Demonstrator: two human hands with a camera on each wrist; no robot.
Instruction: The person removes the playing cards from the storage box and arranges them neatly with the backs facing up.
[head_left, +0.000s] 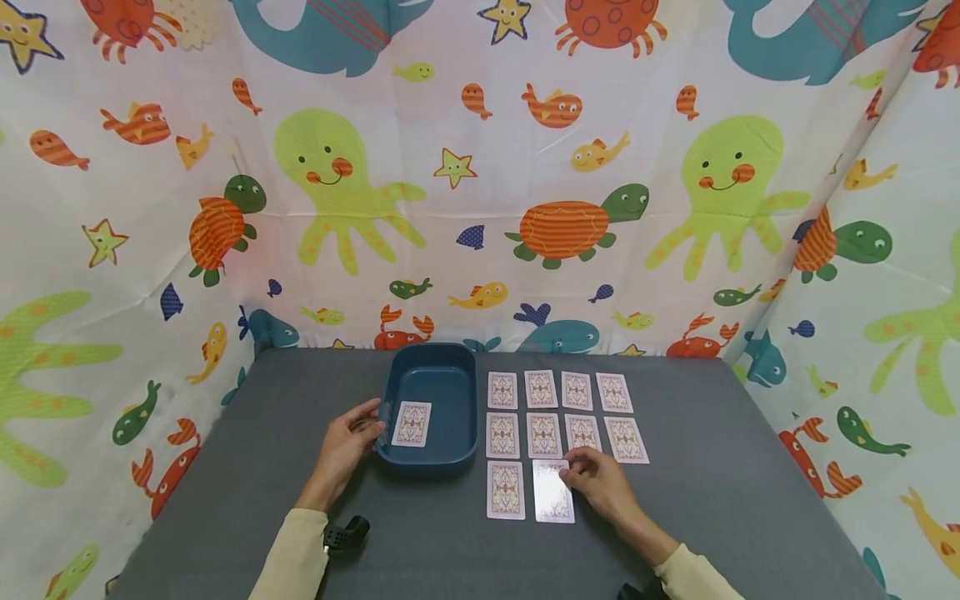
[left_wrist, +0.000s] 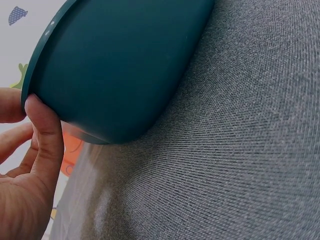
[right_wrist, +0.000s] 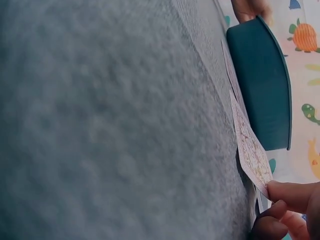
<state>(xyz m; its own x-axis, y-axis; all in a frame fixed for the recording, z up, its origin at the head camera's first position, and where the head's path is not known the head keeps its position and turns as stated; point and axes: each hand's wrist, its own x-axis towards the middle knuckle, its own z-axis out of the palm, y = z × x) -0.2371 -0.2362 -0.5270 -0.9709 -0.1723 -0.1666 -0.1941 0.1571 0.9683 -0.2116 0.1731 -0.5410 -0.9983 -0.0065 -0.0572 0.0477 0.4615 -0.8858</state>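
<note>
My left hand (head_left: 341, 454) pinches the left rim of a blue plastic tray (head_left: 452, 417), thumb outside, as the left wrist view shows. Inside the tray one playing card (head_left: 411, 424) lies back up. With thumb and fingers my right hand (head_left: 602, 485) pinches the upper right corner of another playing card (head_left: 553, 498) in the nearest row. That card shines with glare. In the right wrist view the held card (right_wrist: 251, 152) is tilted, its pinched end raised off the cloth. Its face is hidden.
Several more cards lie back up in rows right of the tray, among them a bottom-left card (head_left: 506, 490) and a far-right card (head_left: 626, 439). Grey cloth (head_left: 420, 542) covers the table. A curtain with sea animals (head_left: 465, 208) hangs behind and at both sides.
</note>
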